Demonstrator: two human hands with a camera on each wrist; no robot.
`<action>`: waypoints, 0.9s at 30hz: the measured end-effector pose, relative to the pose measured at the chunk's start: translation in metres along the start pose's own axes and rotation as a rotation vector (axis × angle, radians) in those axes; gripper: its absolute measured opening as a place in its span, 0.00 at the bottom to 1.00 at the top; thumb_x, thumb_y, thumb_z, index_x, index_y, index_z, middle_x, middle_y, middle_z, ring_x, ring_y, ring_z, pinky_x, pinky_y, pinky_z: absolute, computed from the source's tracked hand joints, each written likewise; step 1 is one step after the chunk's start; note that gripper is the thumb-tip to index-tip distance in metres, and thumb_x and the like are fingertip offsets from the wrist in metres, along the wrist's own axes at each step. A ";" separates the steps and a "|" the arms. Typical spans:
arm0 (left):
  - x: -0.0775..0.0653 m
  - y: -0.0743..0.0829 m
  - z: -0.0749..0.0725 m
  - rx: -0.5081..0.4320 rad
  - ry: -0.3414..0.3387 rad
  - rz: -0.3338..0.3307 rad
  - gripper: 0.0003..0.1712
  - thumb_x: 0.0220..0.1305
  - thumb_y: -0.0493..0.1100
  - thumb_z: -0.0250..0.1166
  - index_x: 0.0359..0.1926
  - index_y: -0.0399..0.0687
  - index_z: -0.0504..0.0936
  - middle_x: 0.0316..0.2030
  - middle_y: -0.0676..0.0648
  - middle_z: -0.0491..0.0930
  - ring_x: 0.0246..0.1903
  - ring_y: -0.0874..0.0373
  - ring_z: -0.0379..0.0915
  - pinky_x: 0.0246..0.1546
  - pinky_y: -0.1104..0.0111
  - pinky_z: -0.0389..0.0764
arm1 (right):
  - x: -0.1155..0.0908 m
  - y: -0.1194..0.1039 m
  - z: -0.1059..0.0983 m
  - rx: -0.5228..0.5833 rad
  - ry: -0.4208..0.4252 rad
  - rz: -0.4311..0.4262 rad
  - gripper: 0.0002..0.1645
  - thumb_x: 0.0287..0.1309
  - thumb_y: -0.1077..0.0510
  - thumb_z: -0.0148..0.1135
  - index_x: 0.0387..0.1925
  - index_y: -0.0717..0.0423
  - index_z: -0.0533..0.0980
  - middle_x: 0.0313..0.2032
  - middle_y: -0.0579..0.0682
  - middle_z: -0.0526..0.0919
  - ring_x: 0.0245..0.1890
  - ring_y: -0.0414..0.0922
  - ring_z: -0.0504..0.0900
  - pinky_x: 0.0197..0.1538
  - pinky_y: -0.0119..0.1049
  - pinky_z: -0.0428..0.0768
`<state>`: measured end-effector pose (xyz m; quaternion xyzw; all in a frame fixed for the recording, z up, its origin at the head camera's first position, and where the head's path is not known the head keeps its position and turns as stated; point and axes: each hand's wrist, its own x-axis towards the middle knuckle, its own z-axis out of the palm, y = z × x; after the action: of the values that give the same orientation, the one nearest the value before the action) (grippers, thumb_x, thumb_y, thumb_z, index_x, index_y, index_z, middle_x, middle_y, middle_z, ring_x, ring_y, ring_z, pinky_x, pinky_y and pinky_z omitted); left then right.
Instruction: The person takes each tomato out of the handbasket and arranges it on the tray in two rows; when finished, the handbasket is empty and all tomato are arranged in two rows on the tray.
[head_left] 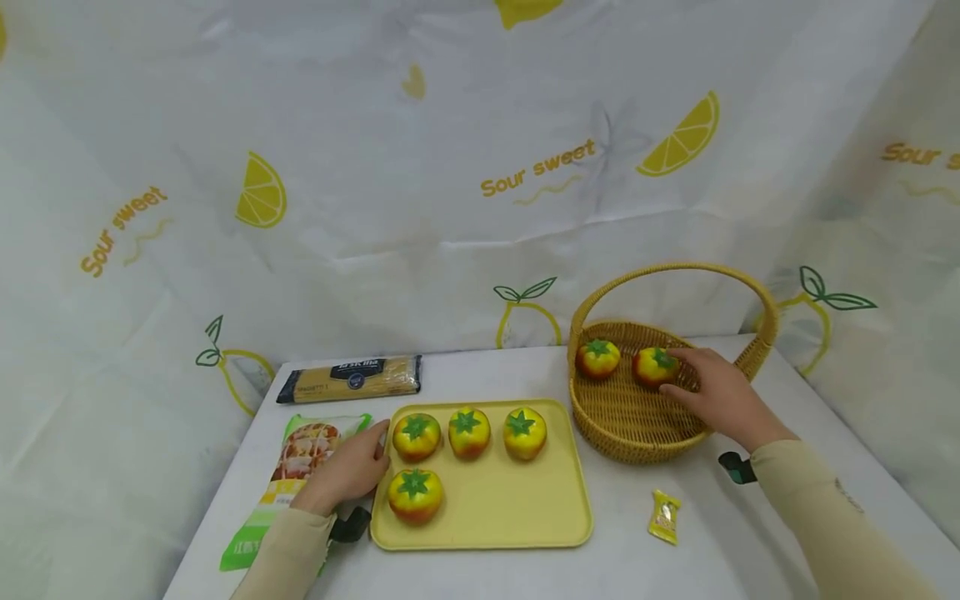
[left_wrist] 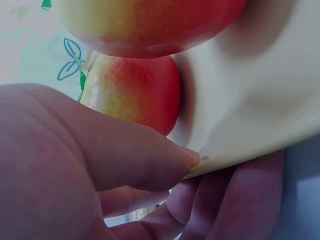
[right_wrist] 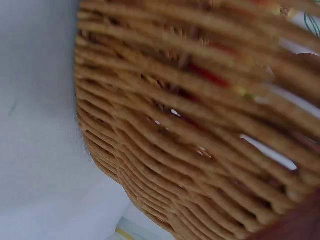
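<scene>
My left hand [head_left: 351, 468] grips the left rim of a yellow tray [head_left: 517, 517]. In the left wrist view, its thumb [left_wrist: 165, 162] lies on the rim with the fingers outside and below. Several yellow-red tomatoes [head_left: 416, 496] with green star-shaped tops sit on the tray, three along the back and one at front left. My right hand [head_left: 723, 396] reaches inside a wicker basket [head_left: 637, 446], thumb and forefinger pinching a tomato [head_left: 652, 367]. Another tomato [head_left: 597, 358] lies to its left. In the right wrist view, the basket's woven side [right_wrist: 150, 125] hides most of that hand.
A pack of spaghetti [head_left: 360, 379] lies at the back left. Under and beside the left forearm is a green-and-white food bag [head_left: 300, 454]. A small yellow wrapped candy [head_left: 664, 517] lies right of the tray. The basket's tall handle [head_left: 678, 267] arches near the cloth backdrop.
</scene>
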<state>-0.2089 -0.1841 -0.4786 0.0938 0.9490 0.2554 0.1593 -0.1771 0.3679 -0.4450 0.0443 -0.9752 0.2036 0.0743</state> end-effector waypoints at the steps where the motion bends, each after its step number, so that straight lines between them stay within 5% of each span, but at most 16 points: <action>1: 0.000 0.000 0.000 -0.001 0.001 0.000 0.36 0.78 0.39 0.60 0.82 0.37 0.64 0.36 0.47 0.78 0.33 0.55 0.73 0.35 0.62 0.75 | 0.002 0.002 0.000 -0.007 -0.007 0.004 0.42 0.71 0.49 0.72 0.75 0.68 0.69 0.68 0.78 0.74 0.64 0.76 0.75 0.63 0.74 0.74; 10: -0.002 -0.004 0.004 -0.024 0.010 0.002 0.36 0.77 0.39 0.61 0.82 0.37 0.64 0.34 0.48 0.76 0.31 0.55 0.72 0.33 0.63 0.73 | 0.015 0.007 0.005 -0.003 -0.078 0.055 0.45 0.71 0.48 0.70 0.76 0.71 0.66 0.70 0.80 0.68 0.68 0.78 0.71 0.67 0.75 0.71; 27: 0.001 -0.004 0.004 -0.023 0.032 0.007 0.36 0.76 0.38 0.62 0.81 0.37 0.66 0.35 0.48 0.78 0.30 0.56 0.73 0.32 0.63 0.74 | 0.031 0.007 0.012 0.020 -0.080 0.062 0.42 0.71 0.46 0.71 0.72 0.70 0.69 0.70 0.79 0.70 0.68 0.78 0.71 0.68 0.74 0.71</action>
<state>-0.2090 -0.1853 -0.4839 0.0910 0.9481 0.2683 0.1446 -0.2097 0.3679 -0.4540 0.0228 -0.9763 0.2135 0.0285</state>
